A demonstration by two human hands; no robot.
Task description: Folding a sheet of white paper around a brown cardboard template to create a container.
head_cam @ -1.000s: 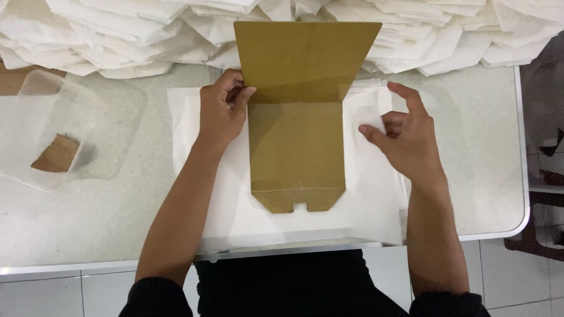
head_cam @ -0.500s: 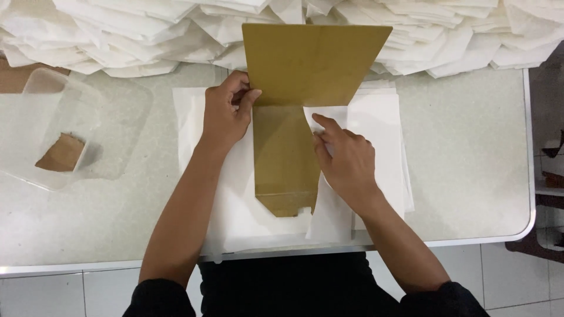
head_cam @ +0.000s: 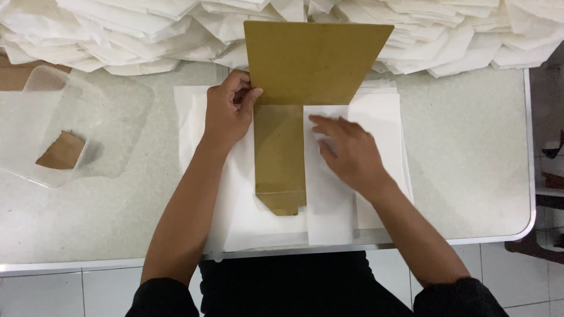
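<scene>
Between our hands lies the cardboard template [head_cam: 281, 155], long axis running away from us, wide end far. Left hand [head_cam: 228, 114] grips its edge; right hand [head_cam: 348, 149] presses flat, open, on white paper [head_cam: 329, 205].

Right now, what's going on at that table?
A person is folding white paper around a brown cardboard template on a pale table. The left hand pins the template at its upper left. The right hand lies flat on a paper flap folded over the template's right side. Folded white paper pieces are piled along the far edge, and a clear plastic container sits at the left.
</scene>
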